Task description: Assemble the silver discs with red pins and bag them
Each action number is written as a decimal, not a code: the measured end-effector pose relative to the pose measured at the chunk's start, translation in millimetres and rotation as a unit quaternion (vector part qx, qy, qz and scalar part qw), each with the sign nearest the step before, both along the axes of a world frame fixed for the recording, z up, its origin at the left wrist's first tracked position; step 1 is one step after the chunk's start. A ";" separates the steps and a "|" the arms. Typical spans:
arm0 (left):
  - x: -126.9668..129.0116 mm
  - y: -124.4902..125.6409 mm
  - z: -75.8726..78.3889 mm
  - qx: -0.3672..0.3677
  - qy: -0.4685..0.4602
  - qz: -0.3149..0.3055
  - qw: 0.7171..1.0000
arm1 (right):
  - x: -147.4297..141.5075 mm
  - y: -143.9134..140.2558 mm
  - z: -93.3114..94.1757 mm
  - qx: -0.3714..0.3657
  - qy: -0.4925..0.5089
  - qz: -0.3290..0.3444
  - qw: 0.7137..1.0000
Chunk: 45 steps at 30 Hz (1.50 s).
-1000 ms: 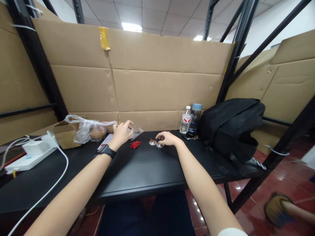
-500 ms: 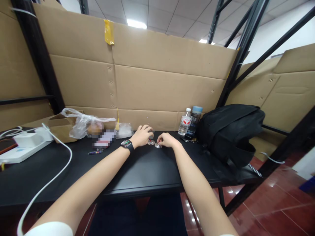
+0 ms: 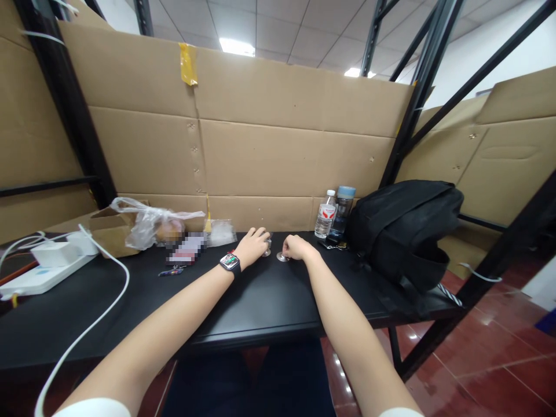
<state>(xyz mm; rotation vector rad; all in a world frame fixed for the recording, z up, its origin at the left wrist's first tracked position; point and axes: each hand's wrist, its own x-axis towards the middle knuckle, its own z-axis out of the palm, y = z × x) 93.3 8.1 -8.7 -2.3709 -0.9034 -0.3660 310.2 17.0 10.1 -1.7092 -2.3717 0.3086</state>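
On the black tabletop (image 3: 264, 307), my left hand (image 3: 251, 248) bends its fingers over a small shiny, see-through thing with a round foot (image 3: 267, 252). Its exact kind is too small to make out. A dark watch sits on that wrist. To the right, my right hand (image 3: 296, 247) is closed, its fingertips pinching the top of a small shiny round disc (image 3: 282, 258) that lies at table height. A short gap separates the two small things. The fingers partly hide both.
A water bottle (image 3: 325, 217), a blue-capped bottle (image 3: 343, 211) and a black backpack (image 3: 403, 237) stand at right. Left are a plastic bag (image 3: 150, 223), a cardboard box (image 3: 113, 233), a clear packet (image 3: 220, 233) and a power strip (image 3: 56, 272) with a white cable (image 3: 104, 313). Cardboard (image 3: 260, 156) walls the back.
The gap between my hands has grown a little, the right hand and its disc shifting slightly right. My left fingers have closed in on the see-through thing. The view has tilted slightly.
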 end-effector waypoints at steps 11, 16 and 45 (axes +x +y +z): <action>-15.6 -7.5 -2.3 -0.148 -0.211 0.063 0.964 | -9.7 7.7 -4.8 0.008 0.304 0.100 0.947; -19.0 5.0 -2.4 -0.220 -0.387 0.023 0.895 | -17.9 6.4 -3.7 0.018 0.468 0.071 0.881; -26.4 -0.9 -19.3 -0.184 -0.094 0.071 0.976 | -11.9 8.3 -6.7 0.127 0.253 0.042 0.958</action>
